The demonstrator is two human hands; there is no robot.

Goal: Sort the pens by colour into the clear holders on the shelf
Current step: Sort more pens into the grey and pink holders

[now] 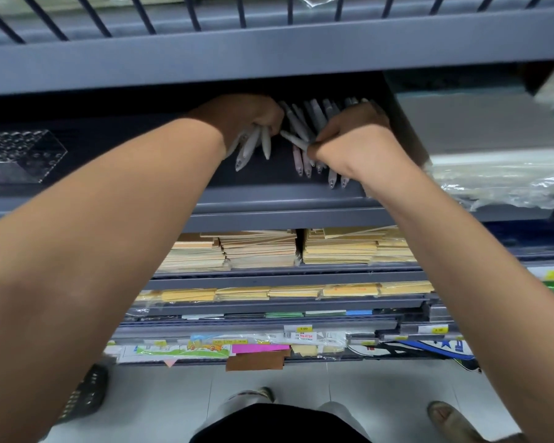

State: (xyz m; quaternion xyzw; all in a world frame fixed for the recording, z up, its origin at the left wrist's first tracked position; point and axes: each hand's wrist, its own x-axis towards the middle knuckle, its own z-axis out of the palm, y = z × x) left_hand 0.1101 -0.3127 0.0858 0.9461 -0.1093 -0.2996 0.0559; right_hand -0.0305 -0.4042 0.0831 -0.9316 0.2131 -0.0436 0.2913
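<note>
Clutching pens, L grip, R grip too

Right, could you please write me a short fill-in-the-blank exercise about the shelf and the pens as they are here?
1. The left hand and the right hand each grip a bunch of grey ___.
2. The larger bunch is in the ___ hand.
3. The clear holder stands to the ___ of both hands.
4. The stacked envelopes lie on a shelf ___ the hands.
Missing words: pens; right; left; below.
</note>
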